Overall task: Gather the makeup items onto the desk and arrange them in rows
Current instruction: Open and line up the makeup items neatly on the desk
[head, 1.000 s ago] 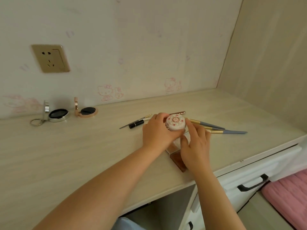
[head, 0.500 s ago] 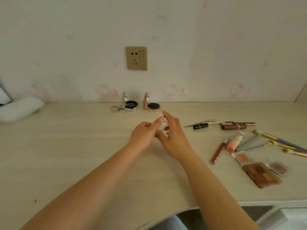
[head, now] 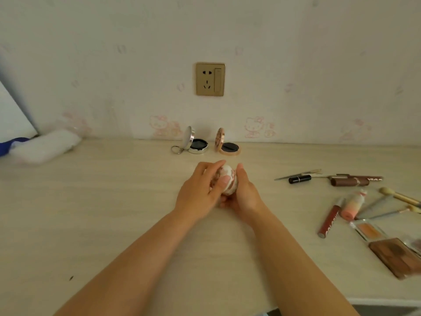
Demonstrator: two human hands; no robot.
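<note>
Both hands grip one small round white compact with a pink floral lid (head: 229, 181) above the middle of the pale wooden desk (head: 102, 213); the left hand (head: 200, 190) curls its fingers over it; the right hand (head: 243, 195) cups its right side.

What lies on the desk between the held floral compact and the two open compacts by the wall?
Nothing visible. Both hands, left hand and right hand, grip the floral compact; only bare desk shows between it and the silver compact and rose-gold compact.
</note>
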